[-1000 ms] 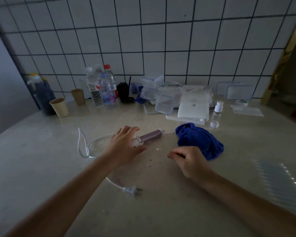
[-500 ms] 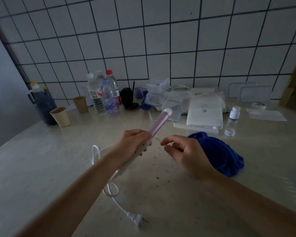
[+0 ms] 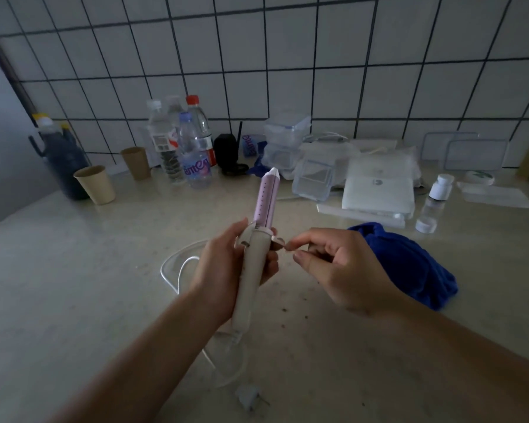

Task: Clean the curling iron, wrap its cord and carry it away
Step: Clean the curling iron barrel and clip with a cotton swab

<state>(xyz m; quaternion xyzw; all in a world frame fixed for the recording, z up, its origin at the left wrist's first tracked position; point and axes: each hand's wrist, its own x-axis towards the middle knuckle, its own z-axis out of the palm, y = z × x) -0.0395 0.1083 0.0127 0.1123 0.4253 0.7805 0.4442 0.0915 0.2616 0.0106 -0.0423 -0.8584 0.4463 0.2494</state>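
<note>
Curling iron (image 3: 253, 264): cream handle, pink barrel, held tilted clear of the counter with the barrel tip pointing up and away. The handle is gripped by the curled fingers and thumb of the left hand (image 3: 220, 270). Right hand (image 3: 345, 270): fingers curled, forefinger tip set against the small tab at the top of the handle; whether the tab is pinched cannot be told. White cord (image 3: 170, 265): looped on the counter behind the left fingers, passed under the left wrist, ended in a plug (image 3: 248, 399) lying nearer the person. Blue cloth (image 3: 416, 270): bunched on the counter just beyond the right knuckles. Countertop (image 3: 74, 285): pale, marbled, dimly lit, with dark specks (image 3: 284, 309) scattered below the right fingers. Ranged beyond the fingertips, along a white tiled wall (image 3: 287, 71) with dark grout: water bottles (image 3: 193, 154), paper cups (image 3: 95, 184), dark jug (image 3: 64, 160), clear plastic boxes (image 3: 312, 178), small white-capped bottle (image 3: 439, 190).
</note>
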